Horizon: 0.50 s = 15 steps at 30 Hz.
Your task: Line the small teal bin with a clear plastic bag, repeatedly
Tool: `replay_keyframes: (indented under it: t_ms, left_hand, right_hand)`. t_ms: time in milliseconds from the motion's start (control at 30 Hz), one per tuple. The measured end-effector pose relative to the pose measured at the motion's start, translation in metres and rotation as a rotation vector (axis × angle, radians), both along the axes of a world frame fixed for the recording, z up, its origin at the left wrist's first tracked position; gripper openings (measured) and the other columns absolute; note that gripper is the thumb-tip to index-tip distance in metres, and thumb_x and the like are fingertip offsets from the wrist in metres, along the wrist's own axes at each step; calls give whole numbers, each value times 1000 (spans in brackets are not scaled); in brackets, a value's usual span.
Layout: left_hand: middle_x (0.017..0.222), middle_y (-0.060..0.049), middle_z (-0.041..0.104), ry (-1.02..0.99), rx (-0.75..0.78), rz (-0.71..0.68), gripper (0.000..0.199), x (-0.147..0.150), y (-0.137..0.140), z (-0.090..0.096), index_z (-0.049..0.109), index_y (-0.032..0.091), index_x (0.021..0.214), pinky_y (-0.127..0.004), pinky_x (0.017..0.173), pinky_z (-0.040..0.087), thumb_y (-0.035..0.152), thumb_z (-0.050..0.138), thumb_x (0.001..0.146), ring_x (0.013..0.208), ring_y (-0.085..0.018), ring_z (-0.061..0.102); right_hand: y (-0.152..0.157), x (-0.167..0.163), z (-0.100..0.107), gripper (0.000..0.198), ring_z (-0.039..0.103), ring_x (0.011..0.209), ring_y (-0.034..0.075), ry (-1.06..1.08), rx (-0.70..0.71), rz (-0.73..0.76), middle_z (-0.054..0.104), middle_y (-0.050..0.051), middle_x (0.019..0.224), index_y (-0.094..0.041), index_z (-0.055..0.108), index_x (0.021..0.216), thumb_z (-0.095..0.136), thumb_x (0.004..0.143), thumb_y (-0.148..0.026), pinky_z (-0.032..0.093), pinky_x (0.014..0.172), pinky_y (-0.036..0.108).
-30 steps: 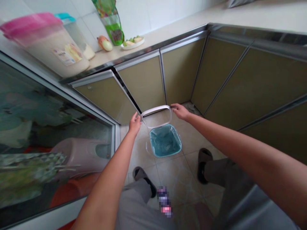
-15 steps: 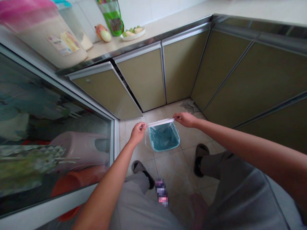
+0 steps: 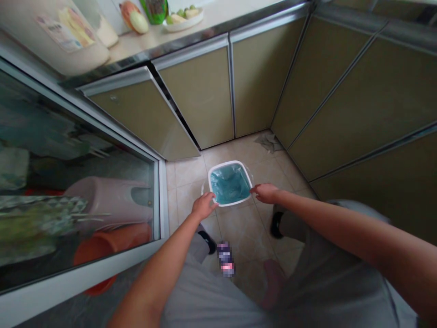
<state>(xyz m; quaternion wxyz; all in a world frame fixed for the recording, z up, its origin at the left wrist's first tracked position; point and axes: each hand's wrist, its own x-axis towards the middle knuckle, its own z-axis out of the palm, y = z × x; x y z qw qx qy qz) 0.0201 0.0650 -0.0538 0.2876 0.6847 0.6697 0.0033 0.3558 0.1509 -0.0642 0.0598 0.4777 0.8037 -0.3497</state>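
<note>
Shows a pale tiled floor beneath the teal bin, olive cabinet doors beyond it, and a dark gap beside the leftmost door. Stands upright between the two feet and the cabinets: that same bin, lined with thin, crinkled plastic and fitted with a white ring around the top. At the bin's near left corner, left hand, fingers drawn close together, tips touching the ring. At the bin's near right corner, right hand, fingers likewise close together, tips at the ring. Impossible to tell, for either hand, a pinch from a mere press. Beyond the bin and to its right, a crumpled grey cloth on the tiles. Well left of the bin, behind glass, an orange bucket. Above and beyond the bin, on the counter, a white plate with greenish and pale pieces.
</note>
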Motion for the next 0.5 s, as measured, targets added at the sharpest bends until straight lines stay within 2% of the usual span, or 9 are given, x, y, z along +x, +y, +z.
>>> replay_keyframes:
  t_ms: [100,233,333,433,500]
  left_hand:
    - [120,-5,66,20,-30,59,34,-5,1,-8,64,32,122,-30,89,46,39,71,89,106,-22,65]
    - [120,-6,67,-2,-57,77,40,-7,0,-16,60,33,128,-31,87,46,40,70,89,108,-23,65]
    - [128,-8,65,-27,-37,131,59,-7,0,-22,51,33,142,-32,90,46,40,73,87,115,-25,63]
    - [137,-12,60,-82,-53,172,82,-10,3,-26,38,33,156,-33,92,46,40,76,84,119,-26,62]
    - [139,-12,59,-119,-84,185,86,-13,7,-28,36,34,157,-33,93,46,40,78,82,119,-27,62]
  right_hand:
    - [-1,1,1,45,69,110,32,-46,10,28,74,10,120,-31,78,118,71,77,-15,50,94,40]
    - [-3,-8,6,34,68,109,31,-67,36,55,71,11,124,-29,78,117,68,85,-22,49,94,38]
    - [-4,-29,2,26,67,109,29,-8,63,109,70,11,121,-28,77,112,64,90,-28,48,95,36]
    - [2,-64,-21,30,61,120,31,28,78,181,67,12,127,-27,74,119,63,91,-31,46,102,37]
    - [11,-93,-48,46,56,129,33,-14,73,203,60,14,138,-24,67,133,67,88,-32,44,107,40]
